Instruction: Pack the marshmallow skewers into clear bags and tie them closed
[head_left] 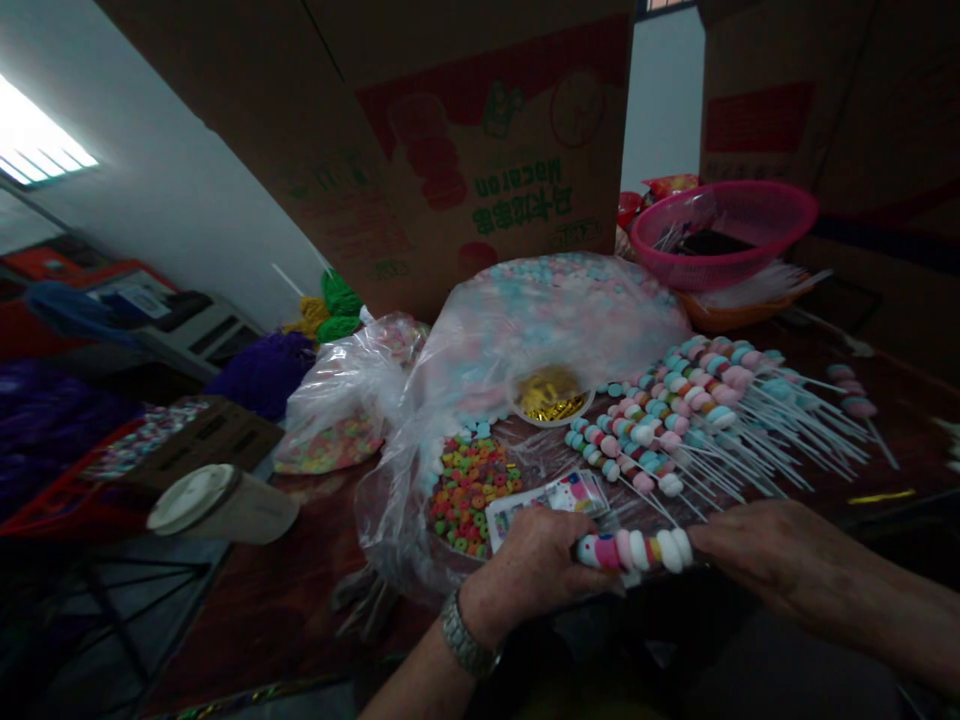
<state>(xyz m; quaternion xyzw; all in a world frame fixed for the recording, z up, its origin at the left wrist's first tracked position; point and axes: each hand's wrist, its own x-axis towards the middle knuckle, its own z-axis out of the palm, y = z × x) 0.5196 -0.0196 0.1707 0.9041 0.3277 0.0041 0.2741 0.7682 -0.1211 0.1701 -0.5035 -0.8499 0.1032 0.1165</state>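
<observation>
A marshmallow skewer (651, 550), with pink, white and yellow pieces, lies level between my hands near the table's front edge. My left hand (536, 555) is closed round its left end, where a printed piece of pink and white shows. My right hand (772, 550) is closed at its other end; the stick itself is hidden there. Printed cards or labels (551, 497) lie just behind my left hand. Beyond the skewer, many finished-looking marshmallow sticks (697, 400) are piled with their white sticks towards me. Ring-shaped cereal-like candies (472, 490) lie to the left.
A large clear bag of pastel candies (555, 310) and a tub of gold ties (553, 395) stand behind. At the back right is a pink basket (724, 270). A lidded paper cup (225, 505) stands left, near a tied bag (337, 400). Cardboard boxes (450, 130) rise behind.
</observation>
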